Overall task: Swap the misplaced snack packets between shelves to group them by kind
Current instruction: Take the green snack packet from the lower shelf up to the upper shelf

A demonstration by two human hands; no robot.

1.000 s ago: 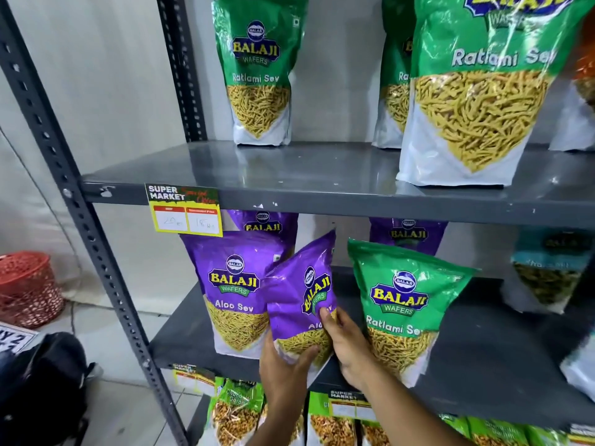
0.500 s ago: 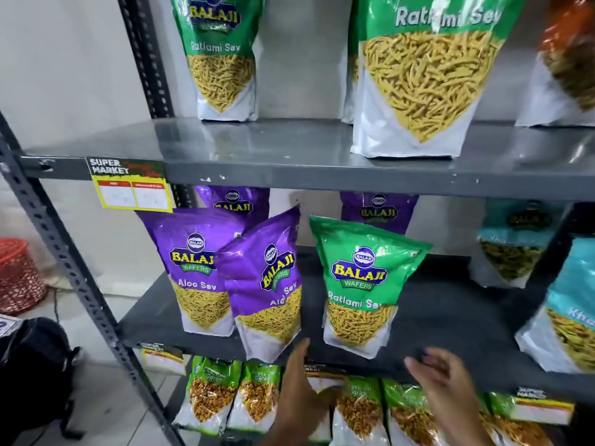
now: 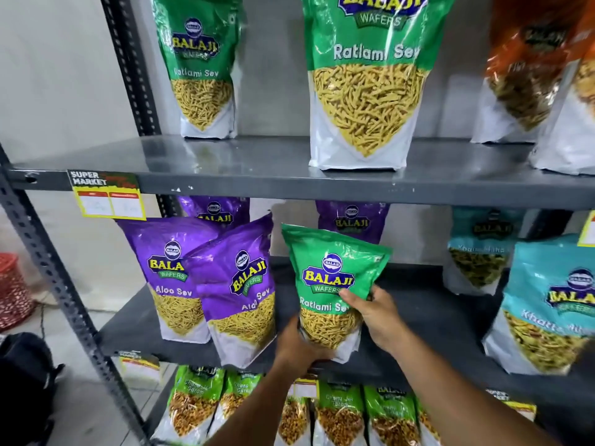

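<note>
While purple Aloo Sev pkts (image 3: 238, 291) stand at 9 o'clock, left hand (image 3: 297, 347) & right hand (image 3: 375, 313) fingers clamp green Ratlami Sev pkt (image 3: 328, 278).

A yellow price tag (image 3: 108, 195) is hanging off the front edge of the upper shelf, at its left end, next to the grey slotted upright (image 3: 48, 268) of the rack. Down on the pale tiled floor (image 3: 87, 410) to the left, a red woven basket (image 3: 13, 291) is sitting by the wall (image 3: 58, 75), and a black bag (image 3: 25, 381) is lying nearer, partly cut off by the frame's edge.
</note>
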